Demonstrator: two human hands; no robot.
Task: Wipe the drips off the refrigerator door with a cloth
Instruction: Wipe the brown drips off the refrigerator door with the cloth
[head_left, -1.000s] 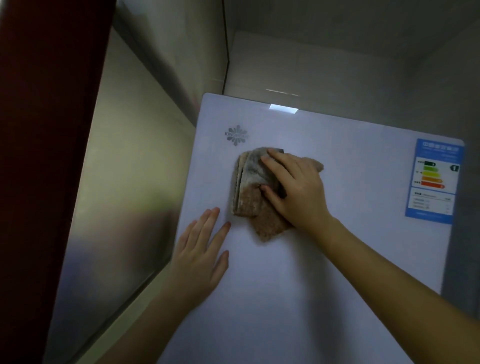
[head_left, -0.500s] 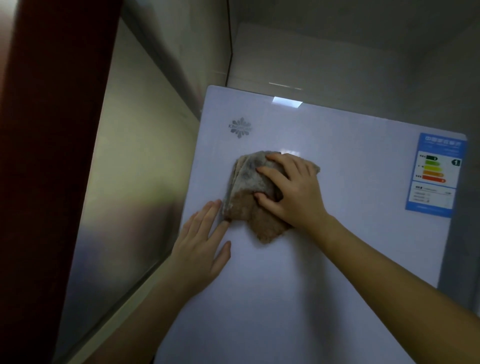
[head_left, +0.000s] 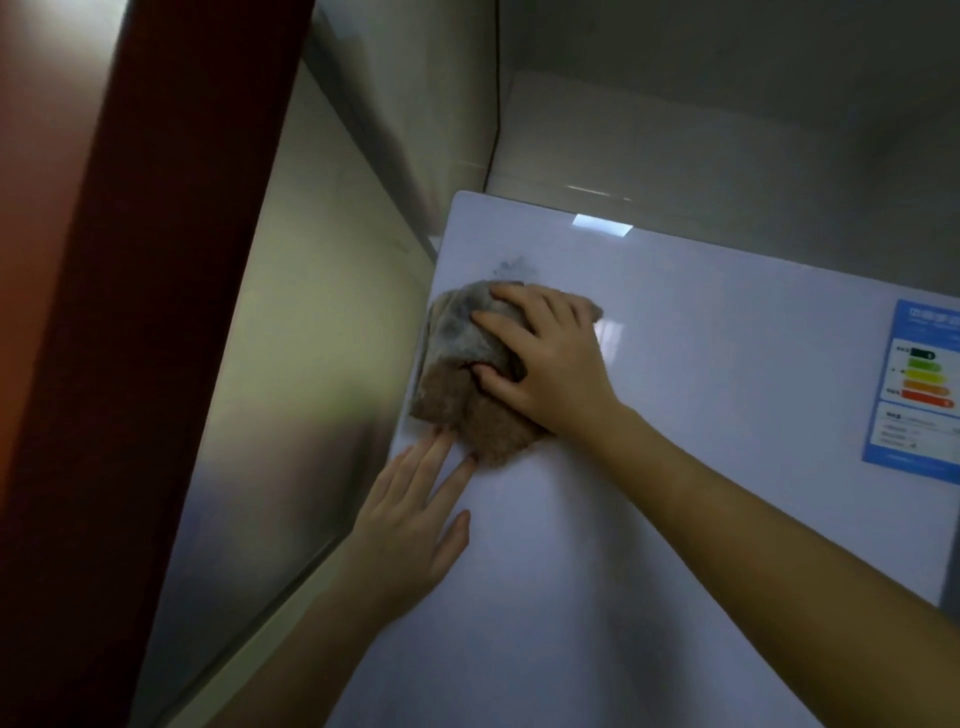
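The white refrigerator door (head_left: 701, 374) fills the middle and right of the head view. A folded cloth (head_left: 462, 379), grey on top and brown below, lies pressed flat against the door near its upper left edge. My right hand (head_left: 545, 358) presses on the cloth, fingers spread over its grey part. My left hand (head_left: 410, 525) lies flat on the door just below the cloth, fingers apart, its fingertips touching the cloth's lower edge. A grey logo mark (head_left: 514, 267) shows blurred just above the cloth. I cannot make out any drips.
A blue energy label (head_left: 919, 389) is stuck on the door's right side. A shiny metal panel (head_left: 291, 364) runs along the door's left edge, with a dark red post (head_left: 140, 312) further left. Pale walls (head_left: 727, 130) rise behind the refrigerator.
My right hand has slid the cloth leftwards to the door's left edge. The cloth now touches the fingertips of my left hand, which stays flat on the door.
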